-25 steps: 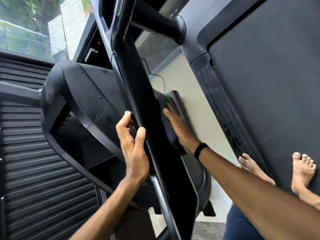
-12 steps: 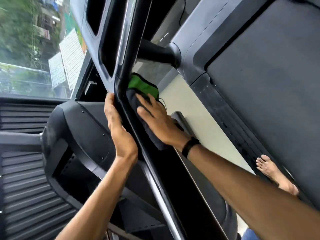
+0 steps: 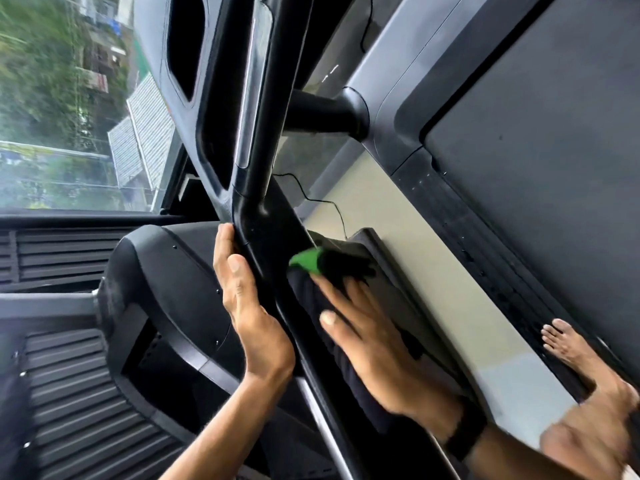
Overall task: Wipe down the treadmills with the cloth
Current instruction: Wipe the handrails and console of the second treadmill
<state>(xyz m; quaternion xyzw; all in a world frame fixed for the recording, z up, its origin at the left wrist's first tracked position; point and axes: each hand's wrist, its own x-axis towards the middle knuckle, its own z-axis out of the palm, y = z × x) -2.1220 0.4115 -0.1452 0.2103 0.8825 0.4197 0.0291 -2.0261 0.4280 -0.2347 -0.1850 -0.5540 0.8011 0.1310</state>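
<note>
We are mid-wipe: our right hand (image 3: 377,355) presses the cloth (image 3: 332,271) flat-fingered against the treadmill console (image 3: 277,237), while our left hand (image 3: 249,306) grips its edge. Next, we judge, the cloth should slide along the panel.

Large window (image 3: 62,109) at ten o'clock: daylight, blurred green trees, pale ribbed roofs outside. Below it, at eight o'clock, dark horizontal slats (image 3: 69,420) run in rows toward the bottom edge. Pale cream floor (image 3: 446,292) shows as a diagonal strip from centre toward four o'clock, turning lighter grey near the lower end. A thin black cable (image 3: 318,199) trails across the floor's upper part. Light is natural and soft, brightest by the glass.
</note>
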